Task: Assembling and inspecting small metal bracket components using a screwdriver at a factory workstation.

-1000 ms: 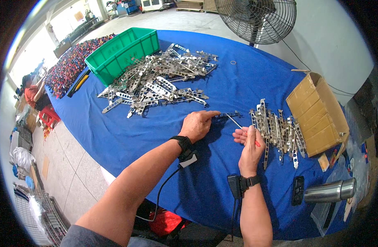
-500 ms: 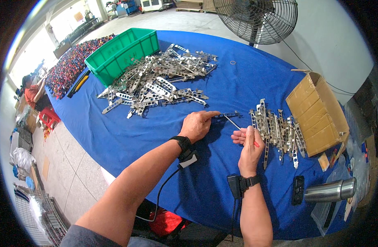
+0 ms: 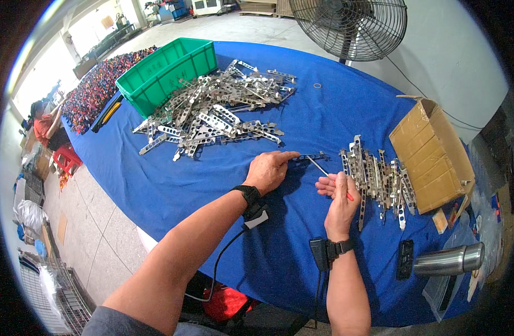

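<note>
- From the left hand (image 3: pixel 266 172), eleven o'clock is blocked by the large strip pile (image 3: pixel 215 119).
- Three o'clock is obstructed by the small strip pile (image 3: pixel 371 173).
- Passage is afforded over blue cloth (image 3: pixel 173 185) at nine.

The left hand (image 3: pixel 268 172) hides one end of the metal strip (image 3: pixel 317 156).

factory workshop: metal strips (image 3: pixel 212 119) heaped, green crate (image 3: pixel 156 93), large fan (image 3: pixel 349 28), background machines (image 3: pixel 173 8)
</note>
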